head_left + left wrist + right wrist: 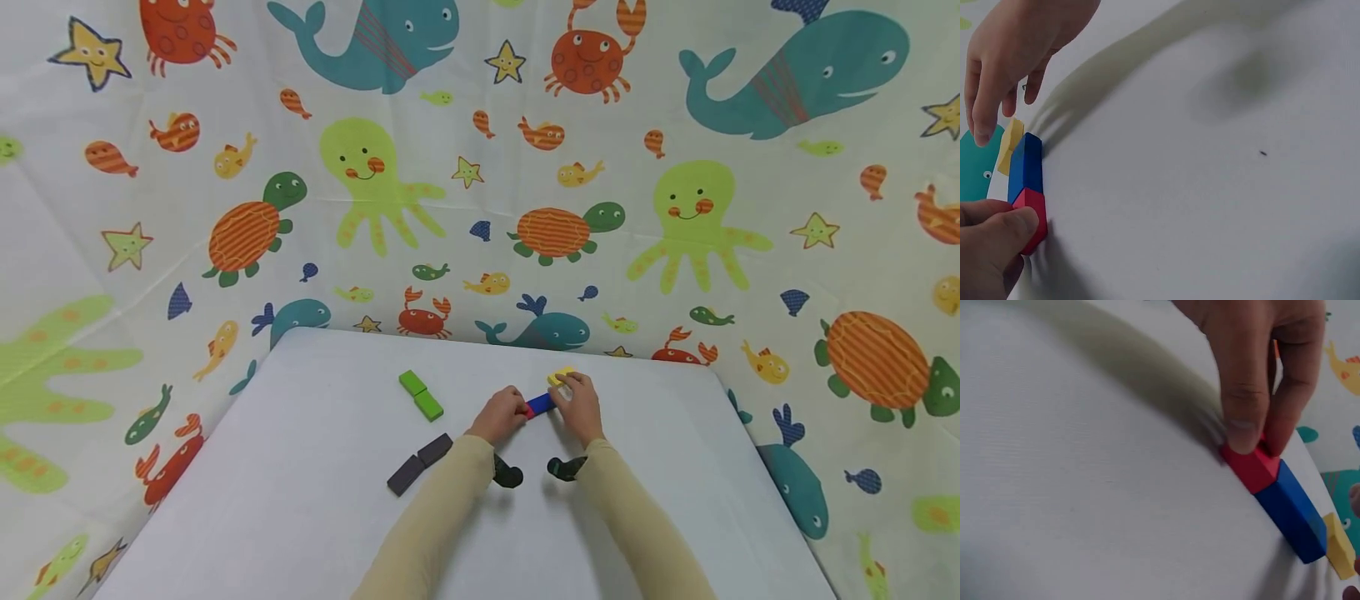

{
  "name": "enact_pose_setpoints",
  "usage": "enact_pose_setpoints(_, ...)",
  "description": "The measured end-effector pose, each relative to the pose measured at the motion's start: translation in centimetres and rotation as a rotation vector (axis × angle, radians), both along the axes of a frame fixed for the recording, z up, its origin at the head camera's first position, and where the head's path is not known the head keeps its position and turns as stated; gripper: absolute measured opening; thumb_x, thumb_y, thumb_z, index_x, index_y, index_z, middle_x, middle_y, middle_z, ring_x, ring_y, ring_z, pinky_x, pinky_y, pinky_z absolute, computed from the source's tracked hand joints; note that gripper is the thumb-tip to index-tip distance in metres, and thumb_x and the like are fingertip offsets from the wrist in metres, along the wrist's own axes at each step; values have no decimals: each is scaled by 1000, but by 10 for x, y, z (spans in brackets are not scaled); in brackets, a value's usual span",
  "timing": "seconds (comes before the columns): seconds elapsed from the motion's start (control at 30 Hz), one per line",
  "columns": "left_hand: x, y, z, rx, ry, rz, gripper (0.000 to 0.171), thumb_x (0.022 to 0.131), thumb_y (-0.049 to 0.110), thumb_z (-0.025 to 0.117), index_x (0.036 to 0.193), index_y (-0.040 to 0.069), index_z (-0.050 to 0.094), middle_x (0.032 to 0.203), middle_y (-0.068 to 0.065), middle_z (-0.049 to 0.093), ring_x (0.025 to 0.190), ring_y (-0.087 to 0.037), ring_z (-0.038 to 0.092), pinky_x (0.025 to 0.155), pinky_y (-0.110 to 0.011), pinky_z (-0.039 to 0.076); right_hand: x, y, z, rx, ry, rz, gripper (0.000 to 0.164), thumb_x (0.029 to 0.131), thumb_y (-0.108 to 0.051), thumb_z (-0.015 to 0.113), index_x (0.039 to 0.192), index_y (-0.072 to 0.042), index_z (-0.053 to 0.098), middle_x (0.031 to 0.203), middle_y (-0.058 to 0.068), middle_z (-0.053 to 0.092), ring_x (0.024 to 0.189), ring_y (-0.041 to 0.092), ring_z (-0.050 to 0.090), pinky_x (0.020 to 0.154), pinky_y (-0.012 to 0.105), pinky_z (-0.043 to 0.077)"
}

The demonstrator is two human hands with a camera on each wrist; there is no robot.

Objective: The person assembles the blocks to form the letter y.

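Observation:
My left hand [501, 415] pinches a small red block [1035, 220] between thumb and fingers. The red block meets one end of a blue block [540, 406], and the two form a straight line on the table. Just beyond the blue block's far end lies a yellow piece [1011, 145], partly covered by fingers in the head view. Over that end hovers my right hand [579, 407], fingers loosely extended downward. In the left wrist view its fingertips [982, 136] stand apart from the blocks, with nothing held.
Two green blocks [421, 395] lie end to end at the back left of the white table [300, 500]. Nearer the front, two dark grey blocks [420, 464] form another slanted row. A cloth [480, 217] printed with sea animals hangs behind and around the table.

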State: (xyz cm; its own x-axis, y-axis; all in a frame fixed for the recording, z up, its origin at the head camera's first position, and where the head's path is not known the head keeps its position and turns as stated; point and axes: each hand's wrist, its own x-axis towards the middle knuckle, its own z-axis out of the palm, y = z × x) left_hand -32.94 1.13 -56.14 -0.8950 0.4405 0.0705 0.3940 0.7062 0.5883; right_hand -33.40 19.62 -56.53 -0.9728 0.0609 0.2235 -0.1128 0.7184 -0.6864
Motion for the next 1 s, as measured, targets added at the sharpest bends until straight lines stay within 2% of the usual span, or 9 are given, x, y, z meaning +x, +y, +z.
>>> enact_pose_setpoints(0.17, 0, 0, 3, 16, -23, 1, 5, 89, 10, 72, 90, 6, 75, 98, -3, 59, 87, -16, 55, 84, -29, 50, -12, 16, 8, 17, -39, -7, 42, 93, -21, 66, 129, 1, 61, 138, 25, 45, 130, 40, 42, 110, 53, 31)
enact_pose_setpoints(0.33, 1, 0, 8, 24, -51, 16, 5, 88, 9, 73, 89, 5, 75, 97, -3, 59, 86, -16, 55, 85, -31, 51, -17, 29, 14, 66, -116, 59, 49, 93, -22, 66, 134, 3, 56, 142, 30, 40, 133, 45, 37, 110, 57, 28)
enact_pose_setpoints(0.57, 2, 2, 7, 27, -69, 8, 6, 88, 11, 73, 90, 6, 75, 98, -2, 59, 87, -16, 55, 86, -30, 51, -20, 30, 8, 90, -232, 58, 53, 95, -27, 64, 139, 0, 51, 147, 30, 32, 135, 46, 34, 110, 58, 27)
enact_pose_setpoints(0.87, -2, 2, 6, -20, -58, 15, 6, 89, 12, 72, 91, 8, 76, 100, -2, 59, 90, -15, 56, 88, -29, 51, -33, 22, 0, 85, -209, 56, 50, 94, -27, 65, 136, -3, 56, 146, 29, 37, 134, 46, 35, 110, 58, 28)
enact_pose_setpoints(1.0, 0, 2, 7, -18, -43, 12, 6, 89, 11, 73, 90, 6, 76, 99, -3, 59, 89, -16, 56, 87, -29, 51, -35, 17, -3, 93, -201, 28, 45, 93, -27, 65, 131, -3, 60, 144, 29, 39, 133, 47, 36, 108, 60, 29)
